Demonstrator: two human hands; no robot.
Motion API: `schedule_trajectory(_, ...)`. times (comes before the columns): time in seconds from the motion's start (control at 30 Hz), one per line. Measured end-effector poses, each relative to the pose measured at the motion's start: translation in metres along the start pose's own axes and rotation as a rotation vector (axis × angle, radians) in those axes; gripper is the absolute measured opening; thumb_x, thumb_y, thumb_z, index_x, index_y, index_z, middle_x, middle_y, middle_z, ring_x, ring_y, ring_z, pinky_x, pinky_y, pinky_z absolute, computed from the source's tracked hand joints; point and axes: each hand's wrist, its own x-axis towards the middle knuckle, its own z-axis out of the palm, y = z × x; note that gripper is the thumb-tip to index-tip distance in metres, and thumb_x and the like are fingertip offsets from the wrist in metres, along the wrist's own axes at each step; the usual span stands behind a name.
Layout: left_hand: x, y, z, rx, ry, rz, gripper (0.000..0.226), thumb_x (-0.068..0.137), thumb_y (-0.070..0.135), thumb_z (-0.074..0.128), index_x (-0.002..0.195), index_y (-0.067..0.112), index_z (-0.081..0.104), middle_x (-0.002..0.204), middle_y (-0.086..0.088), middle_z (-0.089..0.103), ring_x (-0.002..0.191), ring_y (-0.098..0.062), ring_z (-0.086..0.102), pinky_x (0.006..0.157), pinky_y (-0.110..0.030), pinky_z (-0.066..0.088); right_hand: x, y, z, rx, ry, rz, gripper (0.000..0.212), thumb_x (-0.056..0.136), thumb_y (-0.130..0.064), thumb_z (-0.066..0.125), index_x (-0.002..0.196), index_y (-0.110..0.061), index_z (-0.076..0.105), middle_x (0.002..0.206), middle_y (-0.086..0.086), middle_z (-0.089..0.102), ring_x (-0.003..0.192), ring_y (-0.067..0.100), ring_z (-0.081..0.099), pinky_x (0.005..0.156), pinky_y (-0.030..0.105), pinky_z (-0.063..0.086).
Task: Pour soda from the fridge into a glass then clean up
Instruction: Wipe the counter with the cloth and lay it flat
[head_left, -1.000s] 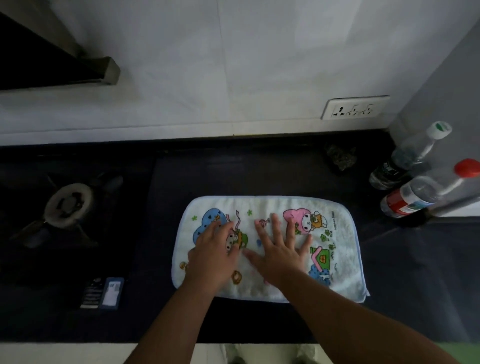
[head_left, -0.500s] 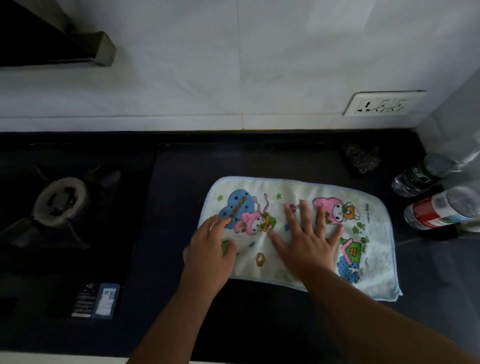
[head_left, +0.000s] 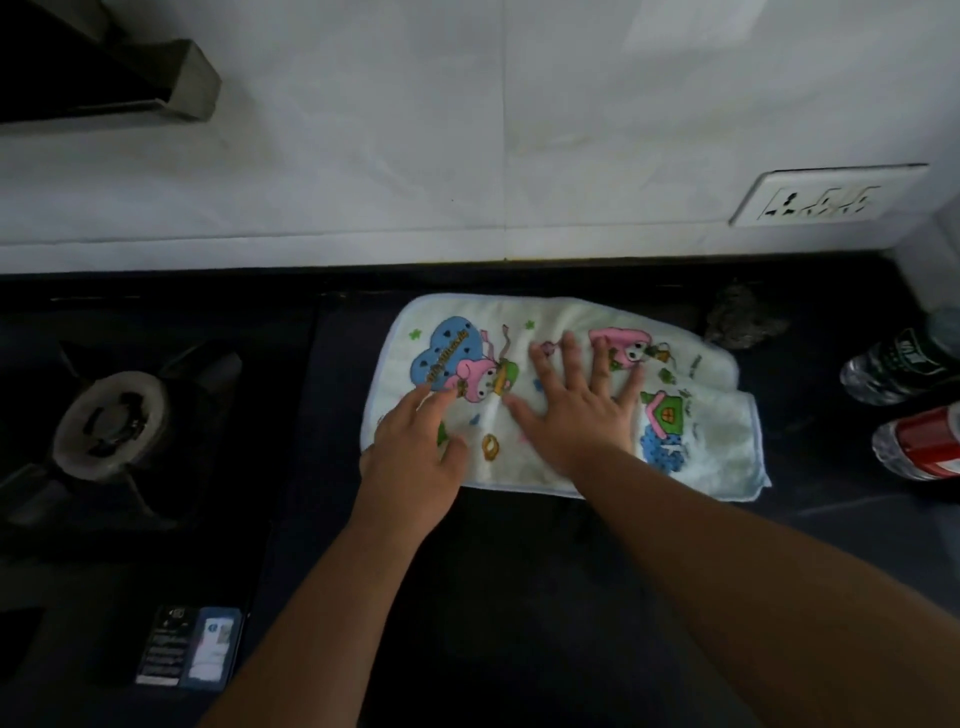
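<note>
A white cartoon-print towel (head_left: 696, 447) lies flat on the dark countertop (head_left: 519, 597), its far right corner bunched. My left hand (head_left: 415, 452) presses on the towel's near left edge, fingers loosely curled. My right hand (head_left: 576, 410) lies flat on the towel's middle with fingers spread. At the right edge lie two plastic bottles: one with a red label (head_left: 919, 444) and one with a dark green label (head_left: 898, 364). No glass is in view.
A gas stove burner (head_left: 111, 421) sits at the left, with a small label (head_left: 192, 647) on its front. A dark crumpled scrubber (head_left: 743, 325) lies near the white wall. A socket plate (head_left: 826, 200) is on the wall at right.
Both hands have pushed the towel away from me toward the wall and a little to the right. Its far right corner has bunched up. The left hand has slid to the towel's left edge.
</note>
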Motion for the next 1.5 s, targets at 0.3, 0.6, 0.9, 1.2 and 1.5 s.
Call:
schedule_trajectory(0.3,-0.025,-0.015,0.015,-0.047,0.040,-0.028,0.053,0.095,0.037,0.056,0.146,0.036,0.041,0.157,0.012,0.033,0.145,-0.011,0.028,0.116,-0.042,0.033,-0.051,-0.049,0.018,0.019,-0.056,-0.234,0.068,0.094,-0.073,-0.002,0.152,-0.045,-0.023,0.163,-0.005,-0.029,0.145,0.029,-0.037,0.111,0.067,-0.017)
schedule_trajectory(0.6,-0.040,0.024,0.037,-0.065,-0.036,-0.017,0.052,0.095,0.038,0.056,0.145,0.041,0.039,0.158,0.014,0.030,0.146,-0.010,0.027,0.117,-0.044,0.033,-0.130,0.001,0.023,0.078,-0.031,-0.140,0.069,0.095,-0.077,0.013,0.157,-0.047,0.004,0.168,-0.012,-0.006,0.154,0.021,-0.015,0.117,0.067,-0.002)
schedule_trajectory(0.9,-0.038,0.038,0.052,-0.043,-0.017,0.072,0.053,0.094,0.038,0.057,0.144,0.039,0.042,0.155,0.014,0.036,0.144,-0.010,0.031,0.109,-0.043,0.041,-0.124,0.057,0.004,0.019,-0.064,0.061,0.079,0.084,-0.089,0.003,0.149,-0.054,-0.023,0.162,-0.013,-0.031,0.147,0.021,-0.035,0.115,0.065,-0.015)
schedule_trajectory(1.2,-0.039,0.029,0.051,0.017,-0.044,0.073,0.055,0.098,0.042,0.050,0.150,0.043,0.033,0.162,0.015,0.022,0.149,-0.007,0.019,0.115,-0.042,0.033,-0.077,0.067,-0.003,0.001,-0.048,0.065,0.081,0.083,-0.089,0.002,0.148,-0.051,-0.028,0.161,-0.009,-0.035,0.144,0.024,-0.041,0.115,0.066,-0.015)
schedule_trajectory(1.5,-0.046,0.014,0.072,0.179,-0.214,0.014,0.071,0.096,0.065,0.035,0.156,0.046,0.001,0.166,0.003,-0.019,0.151,-0.025,-0.022,0.122,-0.050,-0.002,-0.076,0.080,-0.012,0.107,-0.008,0.098,0.071,0.091,-0.080,0.012,0.155,-0.051,0.001,0.169,-0.009,-0.006,0.155,0.022,-0.004,0.122,0.052,0.007)
